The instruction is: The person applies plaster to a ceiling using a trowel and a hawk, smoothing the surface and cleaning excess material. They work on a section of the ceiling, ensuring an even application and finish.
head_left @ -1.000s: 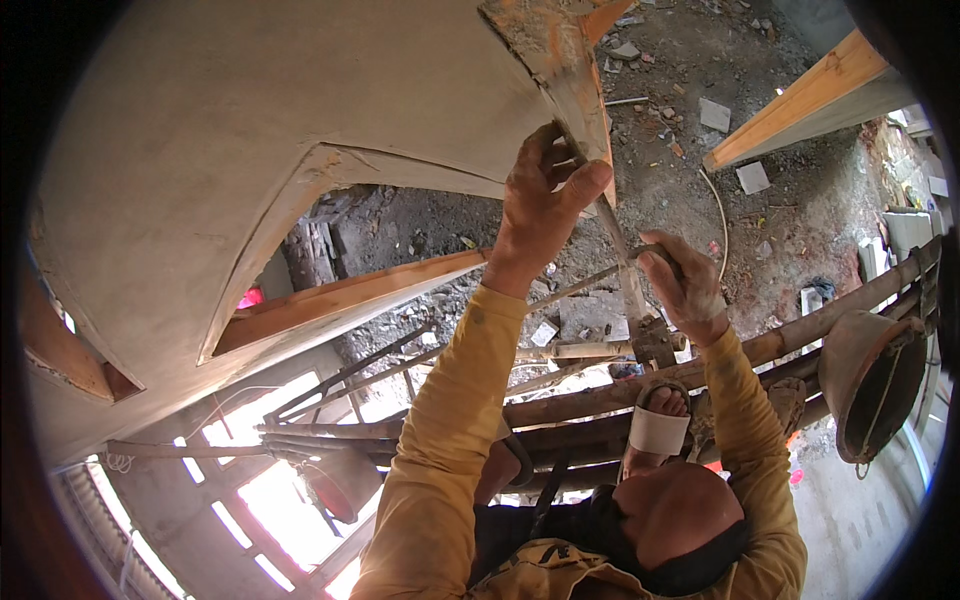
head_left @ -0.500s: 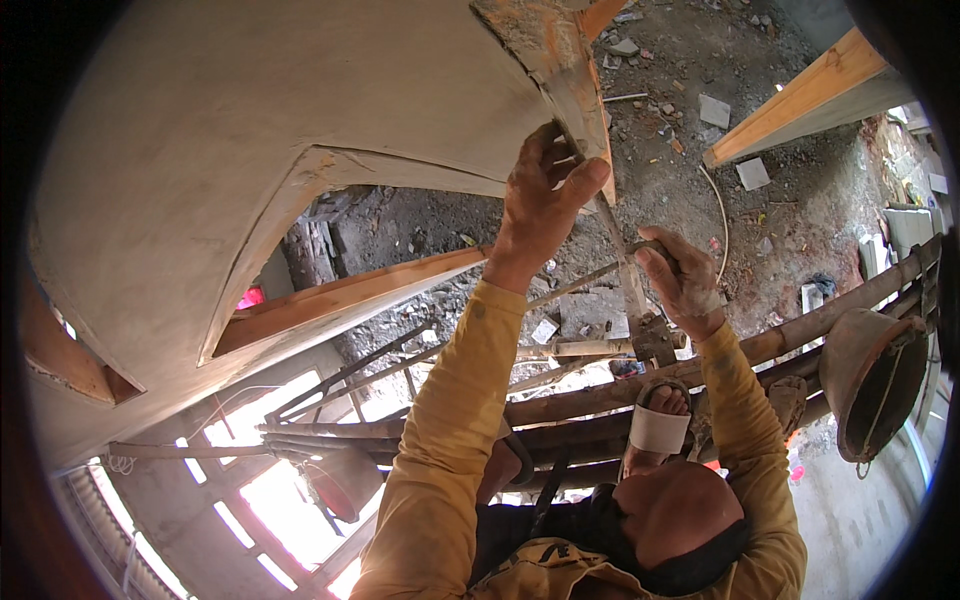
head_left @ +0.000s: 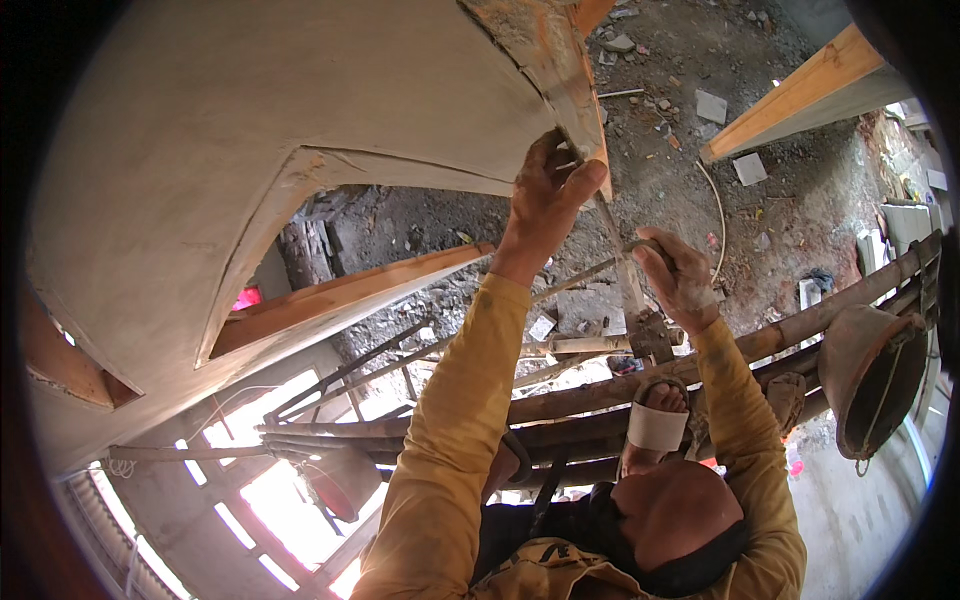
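My left hand (head_left: 547, 205) is raised at the corner of the smooth grey plastered wall (head_left: 400, 80). Its thumb and fingers close round a thin, straight strip (head_left: 607, 217) lying along the edge. Lower and to the right, my right hand (head_left: 682, 283) is curled round the dark end of what looks like a slim tool, near the strip's lower end. Its fingers hide most of that grip. A thin rod (head_left: 575, 282) slants from near my right hand toward my left forearm; I cannot tell whether it joins the tool.
Below me run several bamboo poles (head_left: 570, 400), with my sandalled foot (head_left: 660, 420) on them. A bucket (head_left: 870, 380) hangs at the right, another (head_left: 343, 482) at the lower left. Wood-edged wall openings (head_left: 350, 300) lie left; rubble (head_left: 680, 120) covers the ground far below.
Both hands keep nearly the same place and grip. My right hand has shifted very slightly left, and the whole view has moved a little.
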